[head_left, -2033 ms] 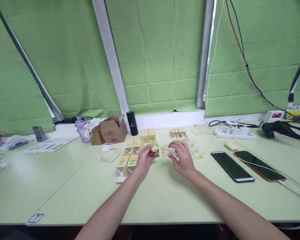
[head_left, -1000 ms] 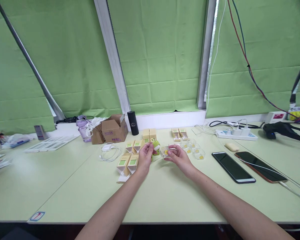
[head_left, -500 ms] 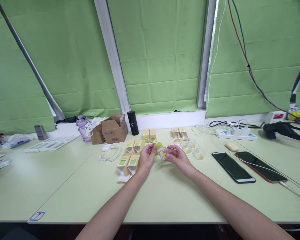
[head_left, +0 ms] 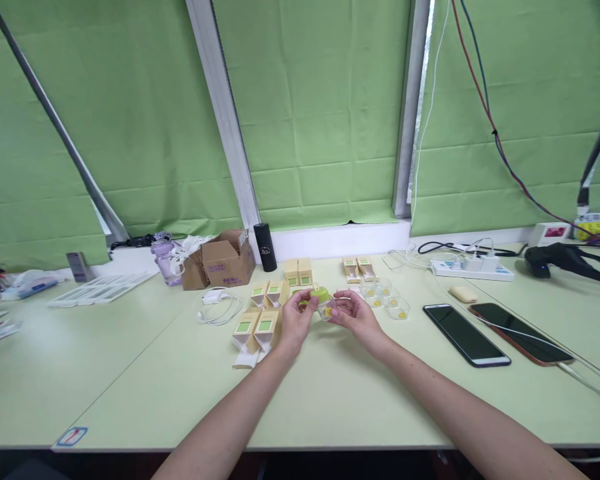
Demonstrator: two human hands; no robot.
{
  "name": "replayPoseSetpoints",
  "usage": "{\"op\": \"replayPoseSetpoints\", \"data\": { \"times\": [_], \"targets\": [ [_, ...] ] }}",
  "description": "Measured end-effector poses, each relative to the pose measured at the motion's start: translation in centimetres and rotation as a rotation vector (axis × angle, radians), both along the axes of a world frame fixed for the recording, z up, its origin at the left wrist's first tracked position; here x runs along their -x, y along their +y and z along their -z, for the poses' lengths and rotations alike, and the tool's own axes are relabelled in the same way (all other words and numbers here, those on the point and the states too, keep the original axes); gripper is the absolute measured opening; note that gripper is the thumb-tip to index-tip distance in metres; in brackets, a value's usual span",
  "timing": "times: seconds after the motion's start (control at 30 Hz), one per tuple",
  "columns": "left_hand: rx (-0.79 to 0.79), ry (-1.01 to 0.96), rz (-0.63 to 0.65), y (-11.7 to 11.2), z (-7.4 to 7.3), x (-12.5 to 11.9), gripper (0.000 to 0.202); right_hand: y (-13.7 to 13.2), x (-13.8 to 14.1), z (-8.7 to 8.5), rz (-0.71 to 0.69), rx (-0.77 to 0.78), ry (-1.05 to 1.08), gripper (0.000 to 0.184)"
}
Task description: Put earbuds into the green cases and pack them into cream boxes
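My left hand (head_left: 294,321) pinches a small green and white toy (head_left: 319,295) above the pale green table (head_left: 130,373). My right hand (head_left: 356,315) grips a little clear plastic case (head_left: 327,309) with a yellow piece inside, pressed against the underside of the toy. Both hands meet just right of a cluster of small tan boxes with green labels (head_left: 256,327). More clear cases (head_left: 387,300) lie just beyond my right hand.
Two phones (head_left: 464,333) lie at the right, one on a cable. A power strip (head_left: 470,267), a brown carton (head_left: 226,261), a black cylinder (head_left: 264,247), a purple bottle (head_left: 163,259) and white cable (head_left: 219,307) line the back. Green blinds hang behind.
My right hand lifted a clear case off the table and brought it to the toy in my left hand; the two hands now meet with toy and case touching.
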State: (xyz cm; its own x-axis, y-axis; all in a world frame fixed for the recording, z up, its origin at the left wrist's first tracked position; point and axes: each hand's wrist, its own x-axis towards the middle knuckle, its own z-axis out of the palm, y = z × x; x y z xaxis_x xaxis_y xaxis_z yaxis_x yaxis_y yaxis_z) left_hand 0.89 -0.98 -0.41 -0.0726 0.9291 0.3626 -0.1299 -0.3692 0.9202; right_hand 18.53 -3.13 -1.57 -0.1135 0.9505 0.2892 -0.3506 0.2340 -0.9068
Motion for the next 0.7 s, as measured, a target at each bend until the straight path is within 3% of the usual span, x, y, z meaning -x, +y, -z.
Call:
{"op": "replayPoseSetpoints", "data": {
  "times": [0.7],
  "targets": [
    [0.004,-0.061,0.048,-0.51,-0.35,-0.35,0.049,0.07,0.08,0.18,0.02,-0.006,-0.041,0.058]
  ]
}}
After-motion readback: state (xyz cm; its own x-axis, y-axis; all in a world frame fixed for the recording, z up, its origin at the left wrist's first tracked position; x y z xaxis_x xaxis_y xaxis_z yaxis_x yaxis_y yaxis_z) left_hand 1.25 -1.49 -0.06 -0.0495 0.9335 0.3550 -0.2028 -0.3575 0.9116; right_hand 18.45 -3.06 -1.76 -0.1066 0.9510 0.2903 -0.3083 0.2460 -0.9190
